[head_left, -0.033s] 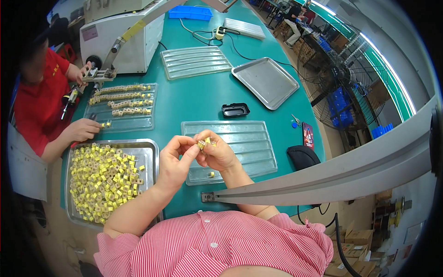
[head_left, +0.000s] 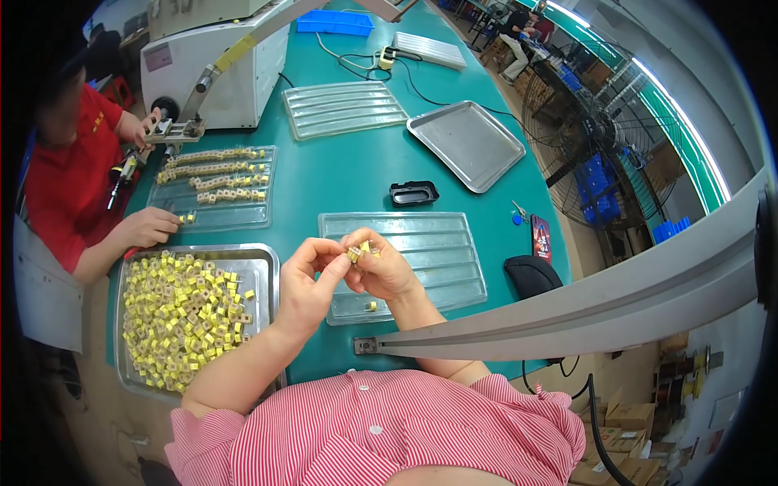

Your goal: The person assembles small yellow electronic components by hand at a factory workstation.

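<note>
In the head view, the left hand (head_left: 304, 290) and right hand (head_left: 387, 271) pinch small yellow parts (head_left: 355, 254) between closed fingertips, above a clear tray (head_left: 446, 261). Left stands a metal tray (head_left: 273, 279) of more; a black box (head_left: 396, 196) lies beyond; a grey beam (head_left: 567, 312) hides some right forearm (head_left: 466, 371).

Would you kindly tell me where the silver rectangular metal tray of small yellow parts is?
In the head view, the tray sits at lower left on the green tabletop, left of the wearer's left hand.

At centre, two hands (head_left: 303, 285), perhaps two yellow parts (head_left: 354, 254) between; three clear ridged trays (head_left: 442, 259); two metal trays (head_left: 466, 144), lower left and upper right.
</note>
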Motion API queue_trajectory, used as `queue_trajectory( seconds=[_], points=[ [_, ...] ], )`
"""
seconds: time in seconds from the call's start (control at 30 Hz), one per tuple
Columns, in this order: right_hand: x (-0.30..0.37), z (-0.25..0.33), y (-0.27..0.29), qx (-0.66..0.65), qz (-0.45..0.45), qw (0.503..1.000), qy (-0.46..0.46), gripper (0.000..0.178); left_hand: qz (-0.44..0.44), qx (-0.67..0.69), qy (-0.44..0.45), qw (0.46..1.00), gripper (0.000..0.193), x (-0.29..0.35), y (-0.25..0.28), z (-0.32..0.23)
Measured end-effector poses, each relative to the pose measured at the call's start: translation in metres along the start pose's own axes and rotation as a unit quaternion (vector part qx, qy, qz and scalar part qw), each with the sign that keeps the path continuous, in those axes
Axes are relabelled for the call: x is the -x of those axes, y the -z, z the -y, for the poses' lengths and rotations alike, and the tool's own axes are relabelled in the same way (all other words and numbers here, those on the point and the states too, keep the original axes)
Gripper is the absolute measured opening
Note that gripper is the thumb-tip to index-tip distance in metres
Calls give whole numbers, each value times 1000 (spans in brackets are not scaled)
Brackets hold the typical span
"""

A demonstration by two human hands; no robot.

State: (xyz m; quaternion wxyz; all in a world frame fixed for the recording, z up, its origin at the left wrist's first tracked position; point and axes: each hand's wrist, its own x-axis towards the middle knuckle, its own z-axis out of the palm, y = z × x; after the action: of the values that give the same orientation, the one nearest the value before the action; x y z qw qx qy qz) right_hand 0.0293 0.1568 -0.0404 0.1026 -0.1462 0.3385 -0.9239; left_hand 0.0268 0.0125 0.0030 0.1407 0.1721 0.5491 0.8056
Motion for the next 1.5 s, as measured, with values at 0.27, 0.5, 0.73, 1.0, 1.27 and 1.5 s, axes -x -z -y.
queue_trajectory(
  seconds=[0.27, 0.5, 0.73, 1.0, 1.27, 1.5],
  points=[
    [0, 2, -2, 33, 8, 999, 12, 13, 1, 7, -16, 1000, 7, -2, -1, -2],
    [1, 4, -2, 71, 4, 997, 17, 13, 16, 42, 20, 999, 6, -6, 4, -3],
    [-1, 5, -4, 42, -46, 998, -9, 20, -18, -299, -208, 931, 20, -5, 4, -10],
    [-2, 4, -4, 43, -42, 998, -18, 18, -17, -516, -464, 719, 25, -13, 10, -11],
    [-2, 5, -3, 78, -56, 995, -20, 15, -16, -564, -460, 686, 20, -13, 12, -11],
    [-1, 10, -8, 129, -60, 989, -43, 15, 44, -500, -409, 762, 13, -23, 21, -22]
  ],
)
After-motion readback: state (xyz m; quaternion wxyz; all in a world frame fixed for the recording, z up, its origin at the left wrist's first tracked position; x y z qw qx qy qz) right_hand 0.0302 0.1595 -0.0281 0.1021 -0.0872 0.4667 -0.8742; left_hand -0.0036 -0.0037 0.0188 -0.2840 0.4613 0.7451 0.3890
